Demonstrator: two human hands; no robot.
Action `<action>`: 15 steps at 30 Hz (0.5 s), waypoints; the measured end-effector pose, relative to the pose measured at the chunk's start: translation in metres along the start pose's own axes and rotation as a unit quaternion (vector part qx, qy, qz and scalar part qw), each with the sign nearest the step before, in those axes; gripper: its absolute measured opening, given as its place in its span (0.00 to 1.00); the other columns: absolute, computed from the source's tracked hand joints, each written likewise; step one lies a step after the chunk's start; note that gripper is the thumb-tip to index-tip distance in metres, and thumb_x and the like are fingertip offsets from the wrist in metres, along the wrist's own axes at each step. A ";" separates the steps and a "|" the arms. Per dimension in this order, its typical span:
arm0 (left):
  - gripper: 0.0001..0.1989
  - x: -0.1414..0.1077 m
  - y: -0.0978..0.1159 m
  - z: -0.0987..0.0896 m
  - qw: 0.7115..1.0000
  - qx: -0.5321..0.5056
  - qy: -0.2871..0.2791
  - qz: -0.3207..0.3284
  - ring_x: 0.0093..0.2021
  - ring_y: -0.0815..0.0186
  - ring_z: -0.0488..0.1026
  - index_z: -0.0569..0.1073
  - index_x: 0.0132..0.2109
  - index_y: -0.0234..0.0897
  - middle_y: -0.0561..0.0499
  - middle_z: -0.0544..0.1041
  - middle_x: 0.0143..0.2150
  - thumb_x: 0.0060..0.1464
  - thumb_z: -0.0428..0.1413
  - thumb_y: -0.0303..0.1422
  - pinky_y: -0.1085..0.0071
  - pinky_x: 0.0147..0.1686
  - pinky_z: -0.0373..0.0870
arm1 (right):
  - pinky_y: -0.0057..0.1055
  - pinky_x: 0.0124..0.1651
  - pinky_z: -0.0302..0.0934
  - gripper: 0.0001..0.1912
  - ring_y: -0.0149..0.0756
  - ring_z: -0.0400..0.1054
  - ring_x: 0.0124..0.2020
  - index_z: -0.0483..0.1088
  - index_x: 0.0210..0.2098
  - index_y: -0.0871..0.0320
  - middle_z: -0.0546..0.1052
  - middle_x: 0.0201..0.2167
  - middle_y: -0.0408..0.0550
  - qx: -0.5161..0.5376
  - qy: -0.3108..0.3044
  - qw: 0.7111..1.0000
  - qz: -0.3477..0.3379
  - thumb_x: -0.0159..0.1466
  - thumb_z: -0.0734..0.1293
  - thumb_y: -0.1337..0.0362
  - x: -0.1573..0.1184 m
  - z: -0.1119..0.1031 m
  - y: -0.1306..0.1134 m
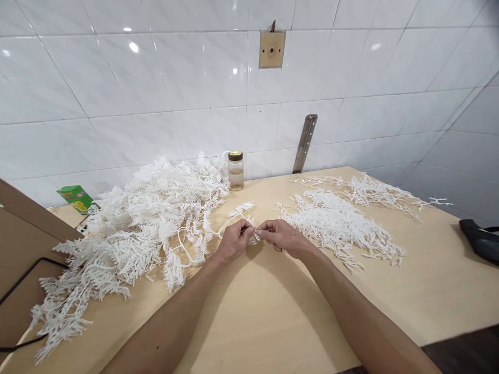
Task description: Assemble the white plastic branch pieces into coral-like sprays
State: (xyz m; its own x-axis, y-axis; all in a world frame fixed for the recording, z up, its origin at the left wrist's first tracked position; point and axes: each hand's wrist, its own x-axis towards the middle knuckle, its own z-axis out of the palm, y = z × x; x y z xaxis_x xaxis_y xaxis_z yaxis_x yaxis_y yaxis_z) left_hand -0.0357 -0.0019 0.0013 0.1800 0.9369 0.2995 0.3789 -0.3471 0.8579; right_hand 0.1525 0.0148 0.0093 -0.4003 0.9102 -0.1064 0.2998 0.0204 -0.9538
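My left hand point(236, 240) is closed on a white artificial foliage branch point(219, 226), whose stems reach out to the left and behind the fingers. Close beside it, my right hand point(284, 237) pinches the tip of the same branch; the fingertips of both hands almost meet. A little of the white foliage shows beneath them, just above the table. To the left spreads a large tangled heap of white branches point(156, 208). On the right lies a flatter pile of small white sprigs point(335, 221), with thin bare white stems point(384, 195) behind it.
A jar with a dark lid point(236, 174) and a green box point(76, 199) stand toward the tiled wall. A perforated metal strip point(305, 144) leans there too. A black object point(479, 240) sits at the right of the wooden table point(253, 322); a brown cardboard panel point(27, 244) is at left.
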 end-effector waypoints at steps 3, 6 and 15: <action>0.09 0.000 0.001 0.000 1.000 0.024 -0.009 0.000 0.28 0.69 0.64 0.70 0.33 0.36 0.54 0.71 0.27 0.57 0.52 0.37 0.73 0.31 0.60 | 0.23 0.18 0.50 0.15 0.24 0.54 0.18 0.71 0.32 0.58 0.64 0.21 0.39 -0.036 0.009 0.999 -0.021 0.59 0.67 0.52 -0.001 0.000 0.000; 0.09 -0.001 0.004 -0.001 0.999 0.040 -0.020 -0.005 0.28 0.69 0.64 0.70 0.33 0.36 0.54 0.71 0.27 0.57 0.51 0.36 0.72 0.31 0.60 | 0.22 0.19 0.51 0.13 0.25 0.56 0.19 0.71 0.32 0.59 0.67 0.22 0.40 -0.086 0.014 0.995 -0.054 0.60 0.66 0.54 -0.007 0.001 -0.007; 0.13 0.001 0.010 -0.007 0.996 0.006 -0.066 -0.056 0.26 0.70 0.60 0.71 0.32 0.35 0.56 0.65 0.24 0.56 0.51 0.40 0.73 0.27 0.56 | 0.25 0.19 0.56 0.12 0.27 0.61 0.15 0.69 0.32 0.59 0.73 0.25 0.43 -0.154 0.065 0.984 -0.053 0.62 0.62 0.56 -0.012 0.011 -0.022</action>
State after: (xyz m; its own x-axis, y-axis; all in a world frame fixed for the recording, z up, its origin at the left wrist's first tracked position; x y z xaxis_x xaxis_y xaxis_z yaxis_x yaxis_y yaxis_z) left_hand -0.0380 -0.0045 0.0130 0.2536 0.9565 0.1443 0.4148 -0.2423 0.8771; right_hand 0.1413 -0.0006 0.0283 -0.3359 0.9408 0.0459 0.5188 0.2255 -0.8246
